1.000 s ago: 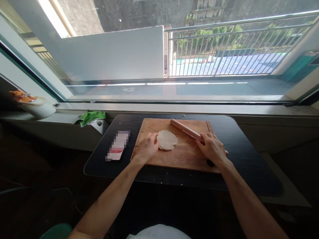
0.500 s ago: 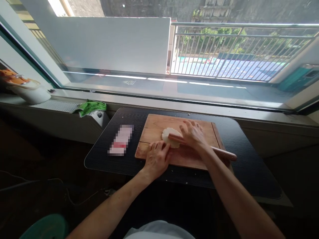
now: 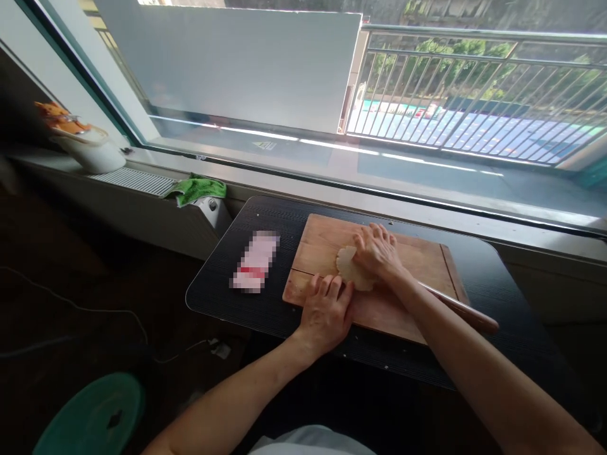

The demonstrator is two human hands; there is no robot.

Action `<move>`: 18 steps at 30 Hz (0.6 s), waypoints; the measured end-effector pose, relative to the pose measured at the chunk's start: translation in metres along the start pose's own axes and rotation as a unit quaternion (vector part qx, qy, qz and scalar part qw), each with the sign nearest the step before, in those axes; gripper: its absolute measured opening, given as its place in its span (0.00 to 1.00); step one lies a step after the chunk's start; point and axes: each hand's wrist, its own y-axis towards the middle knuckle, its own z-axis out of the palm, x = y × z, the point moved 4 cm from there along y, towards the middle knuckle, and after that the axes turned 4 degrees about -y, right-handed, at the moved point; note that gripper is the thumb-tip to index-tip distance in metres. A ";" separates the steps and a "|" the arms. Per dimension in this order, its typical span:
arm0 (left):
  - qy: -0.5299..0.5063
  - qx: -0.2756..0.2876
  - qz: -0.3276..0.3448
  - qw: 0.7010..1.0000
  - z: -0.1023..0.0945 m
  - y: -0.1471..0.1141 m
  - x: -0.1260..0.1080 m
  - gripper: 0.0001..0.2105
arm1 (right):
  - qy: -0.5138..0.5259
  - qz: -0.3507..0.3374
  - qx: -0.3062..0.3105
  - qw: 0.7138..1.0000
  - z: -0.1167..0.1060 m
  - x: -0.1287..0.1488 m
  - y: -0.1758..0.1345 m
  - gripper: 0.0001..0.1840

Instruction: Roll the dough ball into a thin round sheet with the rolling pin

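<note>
A thin pale round of dough (image 3: 349, 268) with an uneven rim lies on the wooden cutting board (image 3: 327, 240). My left hand (image 3: 326, 313) rests at the board's near edge, its thumb and fingertips at the dough's near rim. Over the right part of the dough, my right hand (image 3: 379, 254) lies with its palm on the rolling pin (image 3: 467, 313), fingers pointing away from me. The pin's far end is hidden under that hand; its near end sticks out past the board's right side.
The board sits on a black table (image 3: 270, 208) against the windowsill. A blurred-out pink packet (image 3: 256, 262) lies left of the board. Further left are a green cloth (image 3: 202, 189), a white pot (image 3: 97, 151) and a green stool (image 3: 95, 411) below. A cable runs along the floor.
My right hand has pushed forward along the dough, and its palm now covers the pin's far end. The left hand stays at the dough's rim. The view has shifted, moving everything rightward.
</note>
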 end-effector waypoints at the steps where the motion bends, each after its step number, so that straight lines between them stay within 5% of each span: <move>1: 0.000 -0.002 -0.001 1.000 0.000 0.000 0.000 0.20 | 0.004 -0.013 -0.005 1.000 0.001 0.002 -0.001 0.30; 4: -0.001 -0.001 -0.004 1.000 0.001 -0.001 -0.001 0.20 | 0.023 -0.025 -0.022 0.999 0.003 0.006 -0.002 0.33; 8: -0.006 0.006 -0.009 1.000 0.001 -0.001 -0.001 0.20 | 0.043 0.065 -0.001 0.997 0.005 -0.001 0.008 0.36; 13: -0.006 0.007 -0.015 1.000 0.001 0.000 -0.001 0.20 | 0.033 -0.031 -0.004 0.999 0.005 0.011 0.002 0.33; 18: -0.013 0.018 -0.021 1.000 0.000 0.000 -0.001 0.20 | 0.039 0.028 0.023 0.999 0.002 0.006 0.012 0.33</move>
